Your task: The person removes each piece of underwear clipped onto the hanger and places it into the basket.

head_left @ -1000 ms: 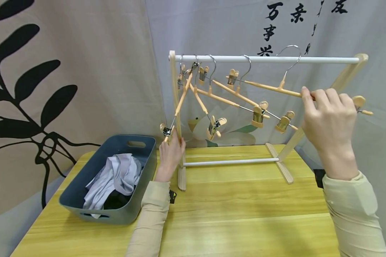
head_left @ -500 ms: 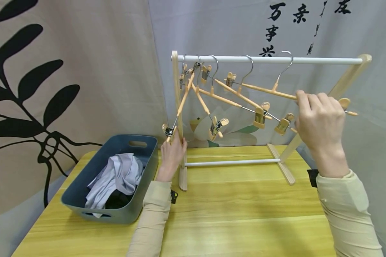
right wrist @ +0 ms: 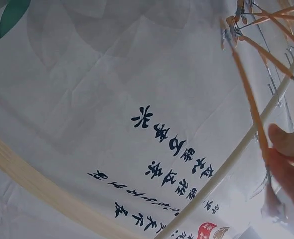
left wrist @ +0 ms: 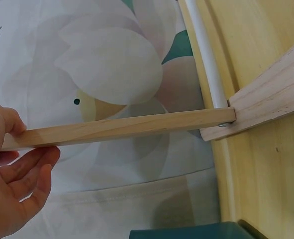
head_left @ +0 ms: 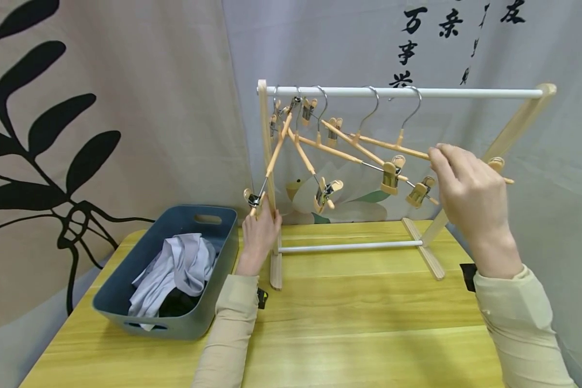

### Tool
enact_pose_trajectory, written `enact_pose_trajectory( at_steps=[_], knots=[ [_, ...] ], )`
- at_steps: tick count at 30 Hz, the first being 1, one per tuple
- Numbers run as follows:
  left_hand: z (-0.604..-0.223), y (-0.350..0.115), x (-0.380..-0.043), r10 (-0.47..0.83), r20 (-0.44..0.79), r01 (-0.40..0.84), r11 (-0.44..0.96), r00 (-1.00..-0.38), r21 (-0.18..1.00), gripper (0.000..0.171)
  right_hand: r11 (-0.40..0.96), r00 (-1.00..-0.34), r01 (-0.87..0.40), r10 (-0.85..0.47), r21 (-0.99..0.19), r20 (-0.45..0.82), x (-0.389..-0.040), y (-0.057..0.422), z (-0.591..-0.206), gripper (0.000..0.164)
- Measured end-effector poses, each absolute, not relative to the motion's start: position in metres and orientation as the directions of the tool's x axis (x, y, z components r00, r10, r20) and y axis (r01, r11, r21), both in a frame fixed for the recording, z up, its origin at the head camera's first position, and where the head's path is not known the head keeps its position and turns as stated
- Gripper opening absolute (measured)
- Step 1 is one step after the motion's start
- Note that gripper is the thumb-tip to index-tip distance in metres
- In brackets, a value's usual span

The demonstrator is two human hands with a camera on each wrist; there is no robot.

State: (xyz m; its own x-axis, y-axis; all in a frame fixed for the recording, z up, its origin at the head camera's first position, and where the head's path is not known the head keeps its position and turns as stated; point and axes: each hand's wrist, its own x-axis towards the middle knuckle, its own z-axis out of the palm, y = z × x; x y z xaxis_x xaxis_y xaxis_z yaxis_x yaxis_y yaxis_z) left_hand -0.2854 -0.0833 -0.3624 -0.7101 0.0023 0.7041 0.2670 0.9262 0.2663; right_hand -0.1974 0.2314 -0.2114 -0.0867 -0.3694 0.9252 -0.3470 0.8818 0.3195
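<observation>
My left hand (head_left: pixel 258 237) grips the left wooden post (left wrist: pixel 127 127) of a small clothes rack, thumb on one side and fingers on the other. On the right, my right hand (head_left: pixel 475 202) holds a clip hanger (head_left: pixel 412 153) by its right part, partly covering it. That hanger's metal hook sits over the white top rail (head_left: pixel 465 93). Several more clip hangers (head_left: pixel 338 153) hang at the left end of the rail, slanted and overlapping. In the right wrist view, the held hanger slants beside the rail, with my fingers at its lower part.
Left of the rack stands a blue-grey basket (head_left: pixel 194 324) holding crumpled light-coloured cloth (head_left: pixel 174 269) and something black. The rack's feet rest on a yellow wooden table (head_left: pixel 368 334). A printed curtain (head_left: pixel 165 108) hangs close behind. A lower white rail (head_left: pixel 349 247) joins the posts.
My right hand has moved left with the held hanger, and its hook has slid left along the top rail towards the other hangers. My left hand stays on the post.
</observation>
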Motion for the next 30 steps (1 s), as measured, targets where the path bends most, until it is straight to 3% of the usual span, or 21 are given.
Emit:
enact_pose_trajectory(
  at_steps=[4, 10, 17, 20, 25, 30],
  knots=[
    [-0.363, -0.083, -0.285, 0.005, 0.703, 0.263, 0.929, -0.711, 0.259, 0.046, 0.856, -0.001, -0.424, -0.328, 0.297, 0.945, -0.195, 0.225, -0.221, 0.013],
    [-0.362, -0.083, -0.285, 0.000, 0.705, 0.260, 0.929, -0.710, 0.262, 0.046, 0.862, -0.064, -0.495, -0.166, 0.113, 0.984, -0.189, 0.222, -0.241, 0.013],
    [-0.363, -0.082, -0.284, -0.046, 0.676, 0.237, 0.917, -0.736, 0.321, 0.046, 0.865, -0.008, -0.501, -0.004, 0.000, 1.000, -0.185, 0.214, -0.280, 0.008],
    [-0.366, -0.081, -0.281, -0.085, 0.661, 0.221, 0.904, -0.745, 0.366, 0.044, 0.855, -0.054, -0.517, 0.024, -0.048, 0.998, -0.186, 0.211, -0.298, 0.006],
    [-0.379, -0.077, -0.268, -0.149, 0.648, 0.209, 0.873, -0.747, 0.441, 0.034, 0.861, -0.149, -0.508, -0.064, -0.021, 0.987, -0.195, 0.212, -0.324, 0.008],
    [-0.393, -0.071, -0.250, -0.061, 0.660, 0.266, 0.884, -0.749, 0.383, 0.031, 0.874, -0.266, -0.486, -0.125, -0.021, 0.956, -0.206, 0.216, -0.345, 0.008]
  ],
)
